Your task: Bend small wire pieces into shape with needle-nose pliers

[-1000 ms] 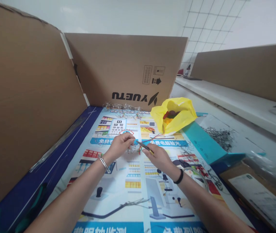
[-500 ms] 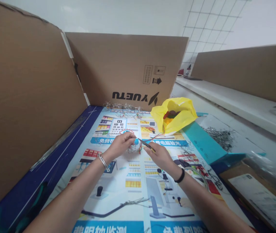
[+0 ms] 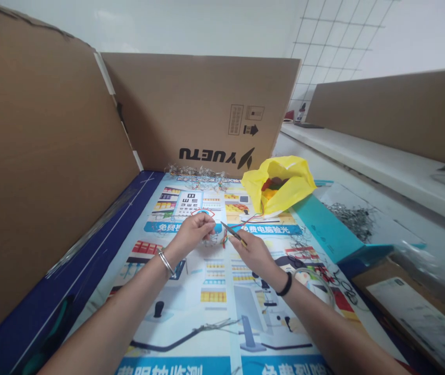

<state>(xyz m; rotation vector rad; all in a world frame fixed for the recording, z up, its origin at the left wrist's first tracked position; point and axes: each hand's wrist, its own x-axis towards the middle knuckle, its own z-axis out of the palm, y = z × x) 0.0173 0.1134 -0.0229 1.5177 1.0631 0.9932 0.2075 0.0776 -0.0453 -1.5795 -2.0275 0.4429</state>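
Observation:
My left hand point(image 3: 197, 229) is closed in a pinch over the middle of the printed mat, a silver bangle on its wrist. What its fingertips hold is too fine to make out; faint thin wire shows just below them. My right hand point(image 3: 256, 252), with a black band at the wrist, is wrapped round a slim dark pointed tool point(image 3: 231, 230) with some yellow near its grip. The tool's tip points at the left fingertips, a small gap away. Red and green strands point(image 3: 224, 240) lie beneath the tool and lead toward a yellow bag point(image 3: 293, 177).
Cardboard panels point(image 3: 202, 104) wall the left and back. Tangled wire point(image 3: 197, 172) lies along the back edge, and cut wires point(image 3: 222, 324) rest near the front. At right are a teal box flap point(image 3: 330, 229), a grey wire heap point(image 3: 351, 221) and a cardboard box point(image 3: 413, 312).
The left fingertips and the tool's tip have drawn slightly apart. Both hands keep their pinch and hold, and the view has shifted a little.

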